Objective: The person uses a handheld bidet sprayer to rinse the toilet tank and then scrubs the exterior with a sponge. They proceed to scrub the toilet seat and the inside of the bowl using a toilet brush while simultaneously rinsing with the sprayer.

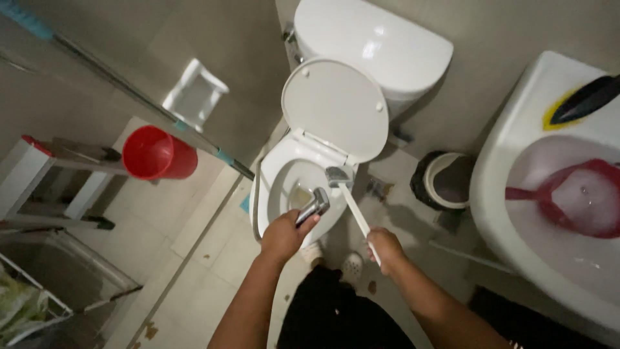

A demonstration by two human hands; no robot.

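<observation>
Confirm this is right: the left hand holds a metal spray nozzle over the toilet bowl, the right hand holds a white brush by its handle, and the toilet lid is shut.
Not quite. The head view shows the toilet lid raised, not shut. The rest stands: the left hand holds the metal spray nozzle over the toilet bowl, the right hand the white brush.

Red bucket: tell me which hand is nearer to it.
Left. The left hand, gripping a metal sprayer over the toilet bowl, lies closer to the red bucket; the right hand, holding the brush handle, is farther away.

Sink [497, 194] running off the right edge, green bag [16, 310] being cropped at lower left, toilet brush [352, 200] handle end disappearing inside the right hand [385, 245] — bristles too blurred to tell.
</observation>
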